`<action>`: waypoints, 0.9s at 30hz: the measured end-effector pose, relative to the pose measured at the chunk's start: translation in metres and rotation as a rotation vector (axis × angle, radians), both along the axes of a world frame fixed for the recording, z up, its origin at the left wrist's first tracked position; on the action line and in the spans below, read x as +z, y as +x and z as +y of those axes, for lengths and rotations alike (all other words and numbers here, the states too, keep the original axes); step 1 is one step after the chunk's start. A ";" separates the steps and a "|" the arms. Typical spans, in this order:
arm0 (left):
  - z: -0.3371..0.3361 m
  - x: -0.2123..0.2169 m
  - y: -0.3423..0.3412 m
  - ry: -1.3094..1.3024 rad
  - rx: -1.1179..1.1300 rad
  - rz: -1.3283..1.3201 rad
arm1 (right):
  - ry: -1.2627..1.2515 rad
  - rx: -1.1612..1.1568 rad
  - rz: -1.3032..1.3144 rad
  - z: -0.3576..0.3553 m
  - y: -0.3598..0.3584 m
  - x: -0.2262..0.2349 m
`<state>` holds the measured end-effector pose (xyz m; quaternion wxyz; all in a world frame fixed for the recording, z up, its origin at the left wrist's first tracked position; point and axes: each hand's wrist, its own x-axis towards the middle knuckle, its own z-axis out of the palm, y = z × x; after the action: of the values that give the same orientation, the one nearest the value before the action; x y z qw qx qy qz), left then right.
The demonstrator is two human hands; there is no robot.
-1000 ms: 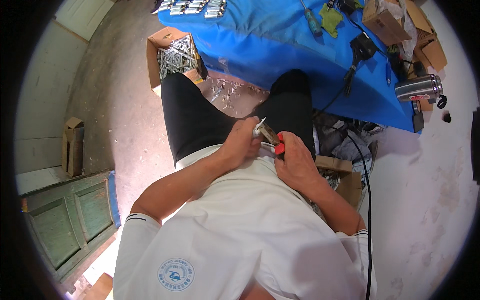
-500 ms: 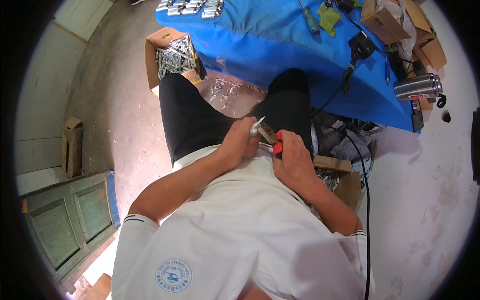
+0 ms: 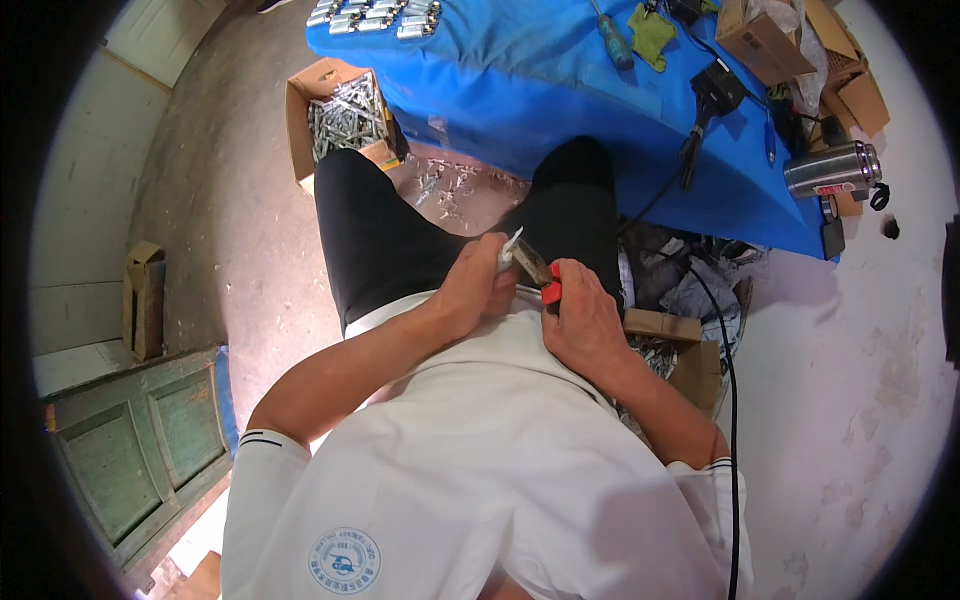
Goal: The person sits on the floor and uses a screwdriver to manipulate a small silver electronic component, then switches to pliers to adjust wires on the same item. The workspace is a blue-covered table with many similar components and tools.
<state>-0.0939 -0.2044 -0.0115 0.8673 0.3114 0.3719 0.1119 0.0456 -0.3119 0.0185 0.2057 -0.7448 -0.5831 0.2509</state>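
Over my lap, my left hand (image 3: 472, 285) is closed around a small whitish-silver piece (image 3: 506, 256); a thin white strip sticks up from its top. Most of that piece is hidden by my fingers. My right hand (image 3: 588, 318) grips a pair of pliers (image 3: 530, 262) with red handles and worn metal jaws. The jaws reach left to the whitish piece and appear to touch it; whether they clamp it I cannot make out. Both hands are close together in front of my waist.
A blue-covered table (image 3: 500, 90) stands ahead, with rows of small silver parts (image 3: 375, 15), a screwdriver (image 3: 613, 42) and a steel flask (image 3: 832, 170). A carton of metal pieces (image 3: 300, 125) sits beyond my left knee. Scraps (image 3: 445, 190) litter the floor. A black cable (image 3: 733, 430) runs along my right.
The view has shifted very slightly. Both hands keep their grips, and the pliers stay at the whitish piece with barely any movement.
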 end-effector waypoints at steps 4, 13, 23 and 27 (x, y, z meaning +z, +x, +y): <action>-0.002 -0.006 0.004 0.002 0.051 0.049 | -0.077 -0.044 0.028 0.003 -0.005 0.002; -0.001 0.005 0.005 -0.057 0.025 -0.042 | 0.089 -0.024 0.044 0.004 0.000 -0.016; -0.003 0.002 0.003 -0.001 0.034 -0.038 | 0.156 0.031 0.042 0.006 0.005 -0.029; -0.005 0.005 0.002 0.011 0.041 -0.024 | 0.206 0.037 0.040 0.007 0.007 -0.036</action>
<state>-0.0914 -0.2091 -0.0065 0.8675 0.3071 0.3673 0.1350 0.0530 -0.3051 -0.0180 0.2880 -0.7038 -0.6151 0.2081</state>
